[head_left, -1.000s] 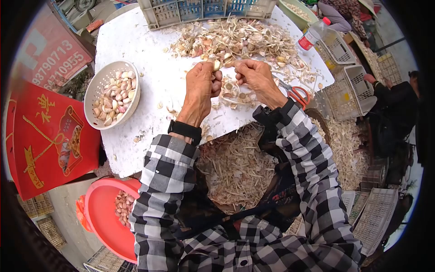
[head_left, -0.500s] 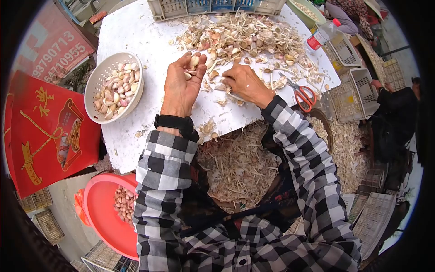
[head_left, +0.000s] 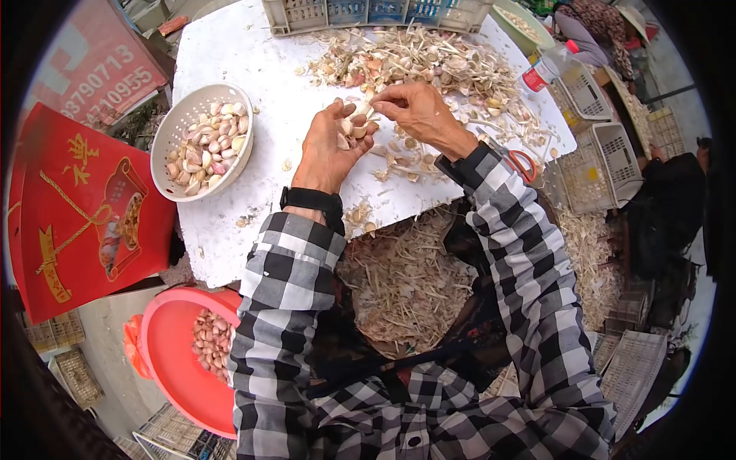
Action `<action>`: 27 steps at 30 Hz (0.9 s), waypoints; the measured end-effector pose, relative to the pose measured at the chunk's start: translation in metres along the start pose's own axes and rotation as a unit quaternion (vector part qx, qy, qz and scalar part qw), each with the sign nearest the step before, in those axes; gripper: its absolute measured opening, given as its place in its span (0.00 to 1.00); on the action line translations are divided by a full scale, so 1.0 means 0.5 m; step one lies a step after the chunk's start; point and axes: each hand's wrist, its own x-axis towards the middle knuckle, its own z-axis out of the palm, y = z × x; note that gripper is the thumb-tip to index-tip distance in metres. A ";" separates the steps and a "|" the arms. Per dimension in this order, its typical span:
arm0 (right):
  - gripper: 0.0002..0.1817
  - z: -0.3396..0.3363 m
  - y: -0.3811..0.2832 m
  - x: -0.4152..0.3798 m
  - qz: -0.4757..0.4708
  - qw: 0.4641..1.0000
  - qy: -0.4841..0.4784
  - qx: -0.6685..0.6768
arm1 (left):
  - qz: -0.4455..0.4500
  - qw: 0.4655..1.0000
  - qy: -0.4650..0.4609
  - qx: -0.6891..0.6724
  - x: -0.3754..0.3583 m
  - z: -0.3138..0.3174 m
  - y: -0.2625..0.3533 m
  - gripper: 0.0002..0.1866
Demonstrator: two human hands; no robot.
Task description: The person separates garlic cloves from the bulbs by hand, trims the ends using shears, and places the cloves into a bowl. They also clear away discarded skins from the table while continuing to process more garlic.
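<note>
My left hand (head_left: 330, 152) is curled palm up around several garlic cloves (head_left: 354, 130). Close beside it, my right hand (head_left: 422, 115) has its thumb and fingertips pinched together over a pale bit I cannot make out. Behind both hands spreads a heap of garlic cloves, skins and stalks (head_left: 429, 61) on the white tabletop (head_left: 268, 146). Loose skins and pieces (head_left: 406, 161) lie just under my right hand. To the left, a white perforated bowl (head_left: 159, 149) holds garlic cloves (head_left: 207, 146). Scissors with orange handles (head_left: 523, 165) lie partly hidden behind my right wrist.
A grey crate (head_left: 376, 19) stands at the table's back edge, with a red-capped bottle (head_left: 540, 70) to the right. A red box (head_left: 92, 215) and a red basin (head_left: 172, 345) are at left. Garlic stalks (head_left: 406, 284) fill my lap. Another person (head_left: 602, 31) sits back right.
My right hand has lifted from the scraps on the table and come up beside my left hand. My left hand has shifted slightly right and down, still with cloves. The view has shifted slightly.
</note>
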 end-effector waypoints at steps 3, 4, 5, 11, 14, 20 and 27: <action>0.13 0.048 0.056 0.009 -0.104 0.987 -0.029 -0.117 | -0.003 1.000 0.008 -0.022 0.016 -0.009 0.008 0.11; 0.12 0.062 0.056 0.002 -0.141 0.980 -0.013 -0.139 | -0.004 1.000 0.000 -0.027 0.015 -0.010 0.011 0.10; 0.11 0.072 0.056 -0.005 -0.175 0.971 0.004 -0.161 | -0.008 0.999 -0.007 -0.032 0.014 -0.013 0.010 0.09; 0.14 0.001 0.009 -0.010 -0.007 0.994 0.039 -0.099 | 0.017 0.999 0.029 0.008 0.015 -0.008 0.001 0.10; 0.14 -0.037 -0.064 -0.013 0.055 0.994 0.001 0.095 | -0.012 0.999 0.044 -0.029 -0.016 0.019 0.002 0.12; 0.11 0.022 0.046 -0.053 -0.028 0.980 -0.053 -0.190 | -0.011 0.998 -0.032 -0.049 0.025 -0.028 0.004 0.12; 0.14 -0.013 0.005 -0.037 0.053 0.996 -0.020 -0.076 | 0.012 1.000 0.026 -0.009 0.008 -0.007 0.008 0.13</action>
